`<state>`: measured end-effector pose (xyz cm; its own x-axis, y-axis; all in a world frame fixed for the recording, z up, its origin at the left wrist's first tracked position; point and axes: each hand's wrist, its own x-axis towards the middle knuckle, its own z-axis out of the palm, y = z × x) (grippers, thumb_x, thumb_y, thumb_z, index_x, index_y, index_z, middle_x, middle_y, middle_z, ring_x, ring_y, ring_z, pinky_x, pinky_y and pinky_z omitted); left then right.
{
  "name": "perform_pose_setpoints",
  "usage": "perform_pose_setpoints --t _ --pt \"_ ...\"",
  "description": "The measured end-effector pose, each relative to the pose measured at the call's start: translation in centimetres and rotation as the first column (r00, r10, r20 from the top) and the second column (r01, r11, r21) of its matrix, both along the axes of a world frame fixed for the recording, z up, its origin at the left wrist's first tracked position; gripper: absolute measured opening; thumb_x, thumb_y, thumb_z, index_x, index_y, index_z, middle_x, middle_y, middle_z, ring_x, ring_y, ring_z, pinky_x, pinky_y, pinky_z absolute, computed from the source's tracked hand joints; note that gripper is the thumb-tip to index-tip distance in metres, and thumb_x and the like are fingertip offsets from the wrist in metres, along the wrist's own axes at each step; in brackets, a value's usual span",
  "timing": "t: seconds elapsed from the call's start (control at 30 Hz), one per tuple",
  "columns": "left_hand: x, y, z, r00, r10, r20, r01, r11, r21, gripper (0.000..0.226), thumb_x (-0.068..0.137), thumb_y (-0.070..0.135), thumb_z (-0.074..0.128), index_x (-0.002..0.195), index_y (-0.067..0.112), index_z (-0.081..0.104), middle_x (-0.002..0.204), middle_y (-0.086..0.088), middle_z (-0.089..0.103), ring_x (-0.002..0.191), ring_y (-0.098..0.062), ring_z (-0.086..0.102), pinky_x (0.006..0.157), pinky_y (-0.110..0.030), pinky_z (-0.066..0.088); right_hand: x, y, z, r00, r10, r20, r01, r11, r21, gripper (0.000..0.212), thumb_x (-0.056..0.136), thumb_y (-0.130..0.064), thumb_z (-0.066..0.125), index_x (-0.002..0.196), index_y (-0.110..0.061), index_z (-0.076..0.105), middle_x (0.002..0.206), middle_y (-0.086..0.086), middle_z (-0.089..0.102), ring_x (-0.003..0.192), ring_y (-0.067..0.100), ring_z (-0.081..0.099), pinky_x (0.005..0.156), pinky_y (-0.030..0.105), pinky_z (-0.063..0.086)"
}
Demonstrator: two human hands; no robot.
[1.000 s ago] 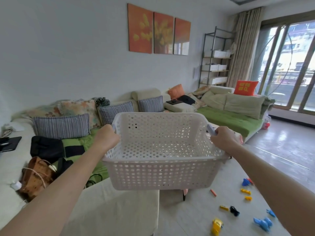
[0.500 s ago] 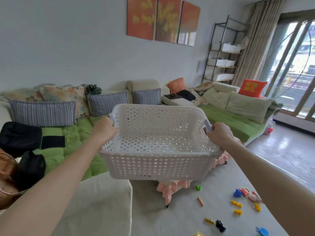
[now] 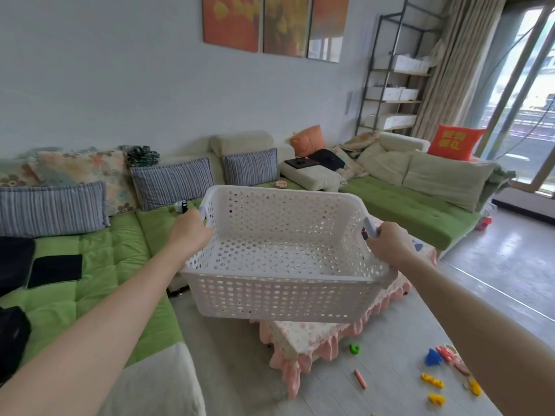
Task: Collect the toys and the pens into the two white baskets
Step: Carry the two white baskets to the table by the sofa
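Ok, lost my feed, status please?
Left hand, right hand gripping white basket, empty, held above pink-frilled table. Toys on floor.

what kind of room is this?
Most likely a home living room: a green corner sofa with striped cushions, three orange wall paintings, and toys scattered on the floor. Both hands hold an empty white basket.

White perforated basket (image 3: 279, 291), green sofa seats (image 3: 99, 265), blue-grey striped cushions (image 3: 51, 209), floral cushion (image 3: 87, 171), orange cushion (image 3: 307, 140), pink-frilled flowered tablecloth (image 3: 315, 334), yellow toys (image 3: 432, 381), blue toy (image 3: 432, 358), green toy (image 3: 355, 348), orange wall panels (image 3: 274, 24)
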<state>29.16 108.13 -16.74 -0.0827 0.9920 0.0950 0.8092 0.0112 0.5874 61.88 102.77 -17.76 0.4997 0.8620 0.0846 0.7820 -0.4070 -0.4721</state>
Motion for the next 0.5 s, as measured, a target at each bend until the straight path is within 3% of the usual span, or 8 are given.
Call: perform_pose_setpoints --t 0.07,0.13,0.3,0.5 --pt "1.1 3.8 -0.4 1.000 0.005 -0.021 -0.005 1.000 0.001 0.016 0.085 -0.005 0.039 0.083 0.008 0.048 0.082 -0.008 0.052 0.050 -0.017 0.031 0.050 -0.030 0.027 1.2 2.9 -0.4 1.000 -0.023 -0.002 0.023 1.000 -0.007 0.009 0.083 -0.010 0.050 0.078 -0.003 0.052 0.061 0.005 0.048 0.055 0.019 0.046 0.046 0.025 0.030" --pt "2.1 7.2 -0.6 1.000 0.015 -0.025 -0.015 1.000 -0.004 0.030 0.085 -0.004 0.040 0.064 0.015 0.029 0.065 -0.003 0.034 0.050 -0.017 0.030 0.049 -0.029 0.025 2.3 5.5 -0.8 0.999 -0.042 -0.004 0.042 0.999 -0.010 0.017 0.084 -0.009 0.050 0.068 -0.005 0.047 0.058 0.004 0.045 0.051 0.016 0.043 0.044 0.025 0.028" --pt "4.9 14.3 -2.9 0.997 -0.008 -0.074 0.007 1.000 -0.017 0.005 0.088 0.004 0.043 0.089 0.007 0.038 0.066 -0.005 0.034 0.052 -0.017 0.031 0.047 -0.028 0.023 5.3 11.1 -3.2 0.996 -0.090 -0.016 0.089 0.994 -0.059 0.037 0.089 -0.016 0.051 0.055 -0.011 0.038 0.055 0.003 0.042 0.048 0.014 0.039 0.044 0.025 0.028" --pt "9.3 22.3 -8.2 0.991 -0.028 -0.129 0.024 0.999 -0.035 0.007 0.089 0.002 0.043 0.084 0.006 0.040 0.066 -0.005 0.035 0.052 -0.019 0.032 0.047 -0.029 0.024 9.6 17.1 -8.0 0.988 -0.123 -0.097 0.103 0.976 -0.191 0.030 0.090 -0.024 0.050 0.065 -0.007 0.050 0.058 0.004 0.050 0.050 0.014 0.047 0.046 0.022 0.034"
